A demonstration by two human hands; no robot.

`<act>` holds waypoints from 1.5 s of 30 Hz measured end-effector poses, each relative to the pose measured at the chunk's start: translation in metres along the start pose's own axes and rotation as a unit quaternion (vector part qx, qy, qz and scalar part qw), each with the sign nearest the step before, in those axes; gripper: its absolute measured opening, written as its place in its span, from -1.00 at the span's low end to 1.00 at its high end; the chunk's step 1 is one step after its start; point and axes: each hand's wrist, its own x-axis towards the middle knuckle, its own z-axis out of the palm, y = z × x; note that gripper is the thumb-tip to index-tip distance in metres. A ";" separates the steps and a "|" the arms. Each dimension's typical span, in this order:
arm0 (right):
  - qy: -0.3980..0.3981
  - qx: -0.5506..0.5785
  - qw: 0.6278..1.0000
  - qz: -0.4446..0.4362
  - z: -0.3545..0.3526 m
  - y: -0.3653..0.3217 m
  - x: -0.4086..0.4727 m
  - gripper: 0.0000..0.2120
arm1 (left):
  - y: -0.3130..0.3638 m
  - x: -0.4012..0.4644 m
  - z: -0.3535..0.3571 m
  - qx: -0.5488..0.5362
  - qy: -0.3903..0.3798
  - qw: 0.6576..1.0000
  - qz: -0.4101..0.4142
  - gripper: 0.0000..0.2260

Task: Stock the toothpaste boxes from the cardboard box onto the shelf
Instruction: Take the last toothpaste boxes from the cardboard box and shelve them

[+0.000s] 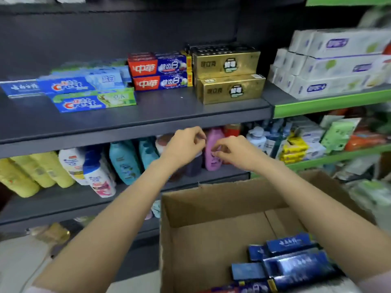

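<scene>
Both hands empty: left hand (184,144) and right hand (232,152) loosely curled at grey shelf (135,121) edge. Dark blue toothpaste boxes (296,265) lie below-right in brown cardboard box (211,199), long axes roughly sideways; right hand nearer.

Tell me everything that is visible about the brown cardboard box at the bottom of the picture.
The cardboard box is plain brown corrugated card, open at the top, with its flaps standing up. It stands low in front of the shelves, below the person's right forearm. Most of its floor is bare. Dark blue toothpaste boxes lie piled in its near right corner, some flat, some tilted. Neither hand touches it; the forearm passes above its right side.
</scene>
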 end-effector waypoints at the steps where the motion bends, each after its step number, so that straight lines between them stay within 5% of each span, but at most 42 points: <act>1: -0.027 -0.007 0.999 0.017 0.002 0.023 -0.015 -0.77 | 0.010 0.000 0.023 0.002 -0.028 1.000 -0.012 -0.85; 13: -0.275 -0.035 0.949 0.154 0.088 0.216 -0.111 -0.70 | 0.062 -0.025 0.244 0.044 -0.315 0.939 -0.129 -0.83; 22: -0.494 -0.081 0.860 0.097 0.158 0.247 -0.122 -0.34 | 0.037 -0.047 0.304 0.104 -0.405 0.890 -0.180 -0.73; 29: -0.362 0.070 0.920 0.131 0.160 0.263 -0.111 -0.61 | 0.019 -0.061 0.332 0.055 -0.430 0.883 -0.177 -0.69; 35: -0.307 0.085 0.938 0.135 0.162 0.266 -0.107 -0.66 | 0.015 -0.071 0.364 0.020 -0.543 0.822 -0.171 -0.54; 45: -0.276 0.072 0.950 0.131 0.159 0.260 -0.105 -0.63 | 0.009 -0.072 0.396 0.056 -0.512 0.841 -0.163 -0.56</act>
